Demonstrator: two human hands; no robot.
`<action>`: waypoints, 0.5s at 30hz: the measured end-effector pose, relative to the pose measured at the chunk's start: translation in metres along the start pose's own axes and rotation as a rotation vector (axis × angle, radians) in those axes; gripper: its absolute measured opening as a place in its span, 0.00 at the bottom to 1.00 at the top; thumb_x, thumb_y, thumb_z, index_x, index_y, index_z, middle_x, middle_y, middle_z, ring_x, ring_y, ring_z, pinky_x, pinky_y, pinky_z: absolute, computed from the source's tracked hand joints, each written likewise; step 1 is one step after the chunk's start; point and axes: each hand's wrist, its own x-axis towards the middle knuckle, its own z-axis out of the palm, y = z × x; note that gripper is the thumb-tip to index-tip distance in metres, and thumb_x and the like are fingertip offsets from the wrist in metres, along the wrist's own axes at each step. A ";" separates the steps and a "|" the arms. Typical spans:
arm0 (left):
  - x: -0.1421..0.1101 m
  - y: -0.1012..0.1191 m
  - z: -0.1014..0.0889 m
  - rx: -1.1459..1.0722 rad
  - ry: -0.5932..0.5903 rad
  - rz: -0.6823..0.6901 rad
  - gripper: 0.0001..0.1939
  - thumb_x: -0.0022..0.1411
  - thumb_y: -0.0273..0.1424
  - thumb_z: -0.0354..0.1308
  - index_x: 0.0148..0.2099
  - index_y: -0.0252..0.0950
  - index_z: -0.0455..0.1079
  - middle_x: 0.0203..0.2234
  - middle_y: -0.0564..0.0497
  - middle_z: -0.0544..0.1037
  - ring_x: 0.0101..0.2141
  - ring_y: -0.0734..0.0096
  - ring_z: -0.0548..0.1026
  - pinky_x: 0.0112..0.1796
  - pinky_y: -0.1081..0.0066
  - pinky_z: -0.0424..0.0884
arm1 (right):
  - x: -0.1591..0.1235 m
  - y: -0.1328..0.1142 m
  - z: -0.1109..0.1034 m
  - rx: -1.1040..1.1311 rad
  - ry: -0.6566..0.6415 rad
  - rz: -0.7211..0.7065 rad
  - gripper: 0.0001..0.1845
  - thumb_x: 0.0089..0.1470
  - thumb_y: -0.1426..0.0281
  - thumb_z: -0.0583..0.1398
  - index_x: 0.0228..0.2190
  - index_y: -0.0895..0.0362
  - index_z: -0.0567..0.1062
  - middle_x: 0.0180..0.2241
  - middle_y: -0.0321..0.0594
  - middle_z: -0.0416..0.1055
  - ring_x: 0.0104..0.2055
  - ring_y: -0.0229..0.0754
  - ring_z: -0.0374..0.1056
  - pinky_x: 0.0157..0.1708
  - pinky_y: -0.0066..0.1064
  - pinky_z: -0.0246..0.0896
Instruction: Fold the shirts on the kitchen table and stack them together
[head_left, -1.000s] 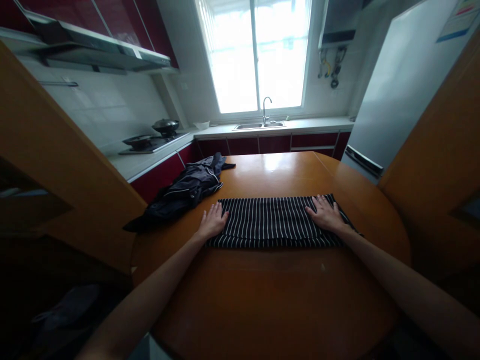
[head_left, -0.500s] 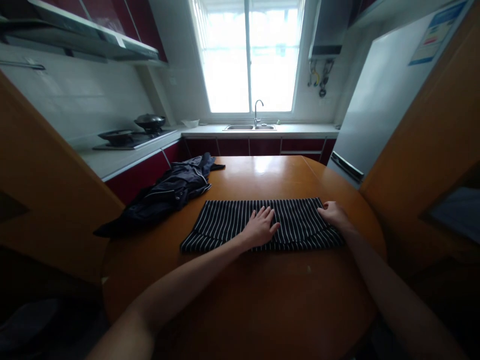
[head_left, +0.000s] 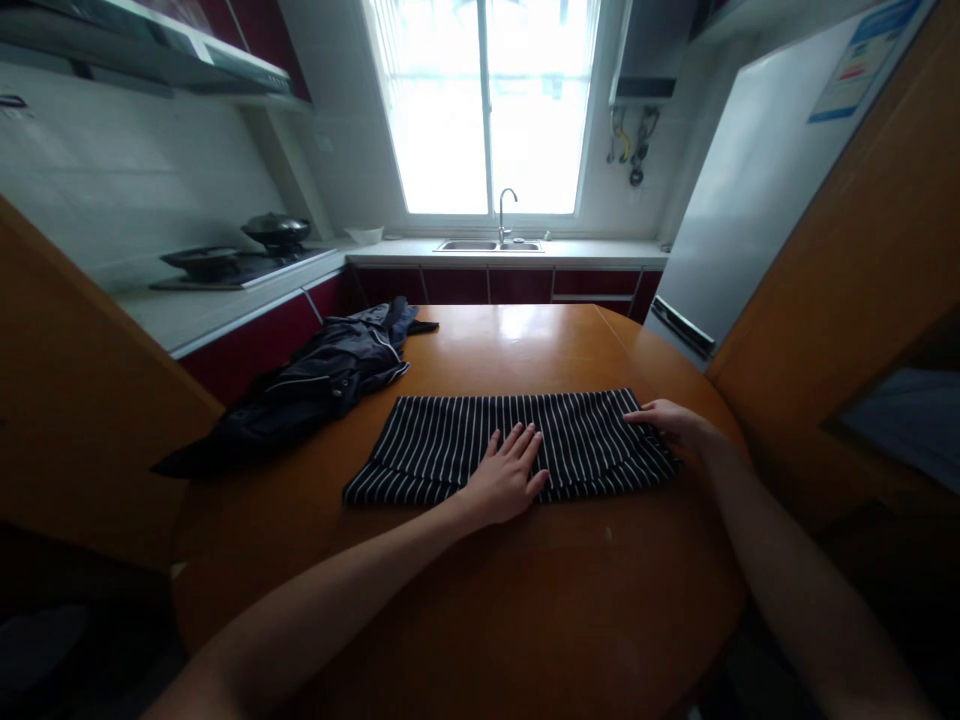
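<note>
A folded black cloth with white stripes (head_left: 442, 440) lies in a wide band across the wooden table (head_left: 525, 590). Its exact kind does not show. Flat on its middle, near the front edge, rests my left hand (head_left: 506, 478), fingers spread. My right hand (head_left: 670, 420) is at the cloth's right end, fingers pointing left and closed on its side edge. That end looks slightly raised, and part of the edge is hidden behind the hand.
A dark jacket-like garment (head_left: 322, 370) with white piping lies crumpled on the table's left side, partly over the edge. Beyond stand a counter with a sink (head_left: 472, 245), a stove with pans (head_left: 277, 232) at left and a fridge (head_left: 750, 200) at right.
The camera view has shifted slightly. My left hand has slid a little toward the cloth's front edge. My right fingers have straightened and reach further left over the cloth's right edge.
</note>
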 end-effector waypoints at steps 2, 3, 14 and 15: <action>0.001 0.000 -0.005 -0.041 -0.042 0.007 0.35 0.75 0.49 0.34 0.75 0.35 0.45 0.73 0.44 0.43 0.72 0.55 0.38 0.67 0.46 0.35 | -0.007 -0.007 0.000 0.113 -0.097 0.028 0.12 0.47 0.68 0.71 0.30 0.59 0.75 0.27 0.43 0.77 0.27 0.40 0.74 0.23 0.24 0.68; 0.003 0.000 -0.009 -0.072 -0.064 0.007 0.34 0.76 0.48 0.31 0.75 0.35 0.45 0.73 0.44 0.43 0.72 0.56 0.38 0.67 0.46 0.36 | -0.011 -0.012 -0.001 0.157 -0.115 0.031 0.13 0.47 0.68 0.71 0.31 0.58 0.75 0.27 0.43 0.77 0.27 0.40 0.75 0.24 0.25 0.70; 0.016 -0.010 -0.002 -0.077 -0.019 -0.057 0.36 0.75 0.47 0.34 0.74 0.28 0.45 0.72 0.38 0.42 0.71 0.54 0.37 0.67 0.45 0.35 | -0.047 -0.121 0.013 0.182 -0.043 -0.102 0.15 0.50 0.64 0.71 0.30 0.56 0.71 0.19 0.36 0.73 0.19 0.38 0.71 0.19 0.24 0.69; 0.015 -0.011 -0.002 -0.130 -0.006 -0.063 0.36 0.75 0.46 0.35 0.74 0.27 0.46 0.72 0.38 0.43 0.71 0.54 0.38 0.67 0.46 0.36 | -0.049 -0.134 0.020 0.181 -0.062 -0.109 0.14 0.51 0.66 0.71 0.29 0.57 0.71 0.19 0.36 0.73 0.19 0.38 0.70 0.19 0.24 0.69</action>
